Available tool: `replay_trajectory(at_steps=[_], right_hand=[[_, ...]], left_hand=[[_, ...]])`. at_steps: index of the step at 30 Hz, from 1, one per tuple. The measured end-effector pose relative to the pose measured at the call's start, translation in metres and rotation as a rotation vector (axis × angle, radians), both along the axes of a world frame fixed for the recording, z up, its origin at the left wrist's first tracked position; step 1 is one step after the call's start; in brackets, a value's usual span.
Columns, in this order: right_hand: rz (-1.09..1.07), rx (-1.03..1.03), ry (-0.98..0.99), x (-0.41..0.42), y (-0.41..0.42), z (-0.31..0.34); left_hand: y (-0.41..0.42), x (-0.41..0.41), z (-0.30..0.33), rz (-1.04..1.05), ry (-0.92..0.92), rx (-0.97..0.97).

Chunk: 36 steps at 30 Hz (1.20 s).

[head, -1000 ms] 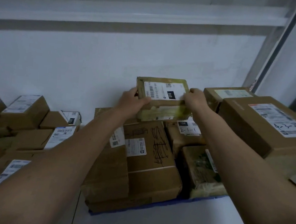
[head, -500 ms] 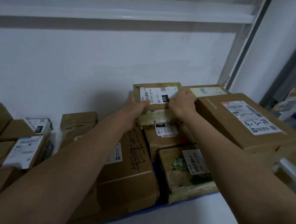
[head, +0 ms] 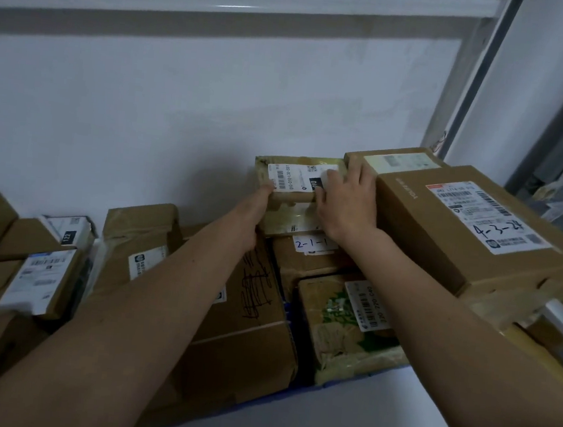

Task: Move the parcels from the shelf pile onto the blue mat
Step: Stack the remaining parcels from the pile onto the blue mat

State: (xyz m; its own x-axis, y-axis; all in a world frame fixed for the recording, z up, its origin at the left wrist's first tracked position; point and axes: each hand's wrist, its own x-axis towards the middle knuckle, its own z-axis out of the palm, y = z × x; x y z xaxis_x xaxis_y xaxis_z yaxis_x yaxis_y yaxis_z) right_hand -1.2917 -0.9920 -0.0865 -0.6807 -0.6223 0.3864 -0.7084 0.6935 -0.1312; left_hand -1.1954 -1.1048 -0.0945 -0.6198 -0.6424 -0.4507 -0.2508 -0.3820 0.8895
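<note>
- My left hand (head: 256,207) grips the small taped parcel (head: 293,187) at its left edge.
- My right hand (head: 346,202) lies flat on its label, fingers straight.
- It sits atop the box marked 2-1-1 (head: 306,260), above the blue mat (head: 332,383).

My feed is dim and bluish, with flat light and no glare. The white wall (head: 215,103) is the brightest area; soft shadow sits between the parcels (head: 250,313). Straight shelf rails bow near the edges, and label print is soft and grainy.
</note>
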Motion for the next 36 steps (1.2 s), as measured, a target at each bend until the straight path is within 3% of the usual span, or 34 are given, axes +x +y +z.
replay_trajectory(at_steps=[19,26,31,36], right_hand=[[-0.026,0.294,-0.101,-0.009,-0.006,0.014],[0.101,0.101,-0.230,0.004,-0.002,0.011],[0.021,0.155,-0.170,0.013,0.002,0.009],[-0.009,0.170,-0.105,0.019,0.007,0.015]], left_hand=[[0.009,-0.012,-0.004,0.100,0.029,-0.052],[-0.012,0.001,-0.004,0.156,0.033,-0.069],[-0.011,-0.005,-0.005,0.273,0.206,-0.021],[0.010,-0.021,-0.012,0.079,0.146,-0.073]])
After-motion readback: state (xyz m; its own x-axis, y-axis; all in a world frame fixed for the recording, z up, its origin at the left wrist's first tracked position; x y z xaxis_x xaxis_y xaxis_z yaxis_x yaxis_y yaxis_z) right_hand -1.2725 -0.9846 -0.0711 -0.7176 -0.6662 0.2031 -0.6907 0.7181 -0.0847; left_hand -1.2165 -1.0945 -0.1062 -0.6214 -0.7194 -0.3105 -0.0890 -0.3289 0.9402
